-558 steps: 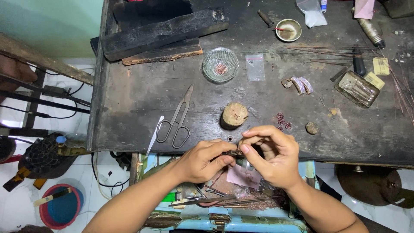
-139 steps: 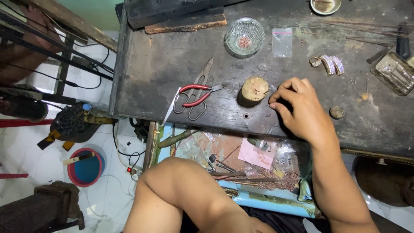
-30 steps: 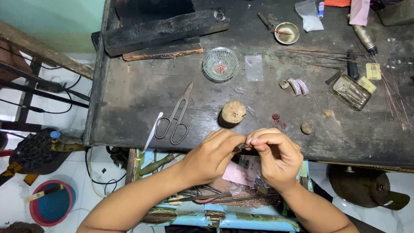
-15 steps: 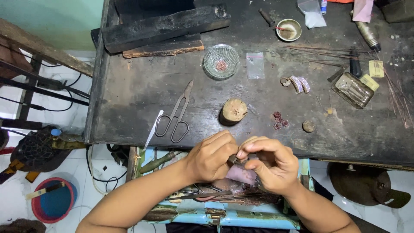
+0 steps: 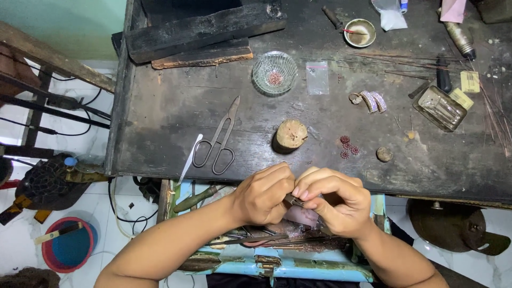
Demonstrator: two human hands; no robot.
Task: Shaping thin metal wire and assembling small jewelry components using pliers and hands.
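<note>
Broadly, a dark, worn tabletop fills most of the head view, with a charred wooden block lying across its far left corner. Below the near edge an open blue drawer holds a clutter of tools, and a red bucket stands on the tiled floor to the left.

On the tabletop, a pair of metal shears lies near the front edge with its tips pointing away from the person, tweezers just beside it on the left. A short wooden stump stands near the middle, with a glass bowl of small reddish beads beyond it. Further right are a jewelled ring piece, a glass tin and a few loose red bead clusters.

Both hands meet just over the near edge, above the drawer. The left hand and right hand are curled narrow, fingertips touching, pinching a thin dark tool or workpiece between them; what it is cannot be told, as the fingers hide most of it. Its long axis runs roughly left to right, slightly slanted, and it sits between the two hands, about equally near each. The stump lies straight ahead of the hands, nearest of the things on the tabletop.
</note>
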